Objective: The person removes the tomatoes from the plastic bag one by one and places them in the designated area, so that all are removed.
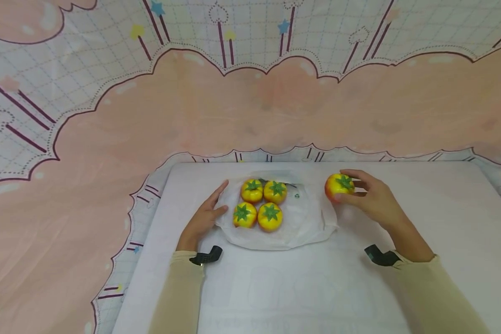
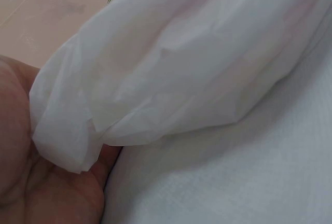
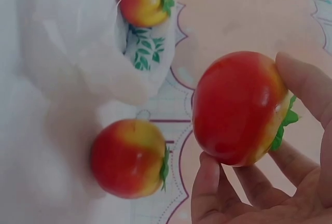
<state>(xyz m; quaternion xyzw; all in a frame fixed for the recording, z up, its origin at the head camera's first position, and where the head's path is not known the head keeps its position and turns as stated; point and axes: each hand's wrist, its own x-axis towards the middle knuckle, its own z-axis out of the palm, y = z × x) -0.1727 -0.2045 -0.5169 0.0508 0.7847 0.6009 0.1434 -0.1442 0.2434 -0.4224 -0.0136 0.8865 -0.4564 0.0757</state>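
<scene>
My right hand [image 1: 369,197] holds a red-and-yellow tomato [image 1: 339,186] with a green star-shaped leaf top, just right of a white plastic bag [image 1: 305,227]. Thumb and fingers grip it by its sides, as the right wrist view shows. Several similar tomatoes [image 1: 270,217] sit in two rows in the bag's open mouth. In the right wrist view another tomato [image 3: 129,159] rests between the bag and my hand; I cannot make it out in the head view. My left hand [image 1: 202,220] touches the bag's left edge, fingers extended. In the left wrist view, crumpled plastic [image 2: 67,130] lies against its palm.
A white table [image 1: 284,287] lies beneath everything. Behind it hangs a peach cloth [image 1: 254,111] with a cloud outline and small stars. Green print [image 3: 148,50] shows on the bag. A dark wrist mount [image 1: 382,256] sits at the right cuff.
</scene>
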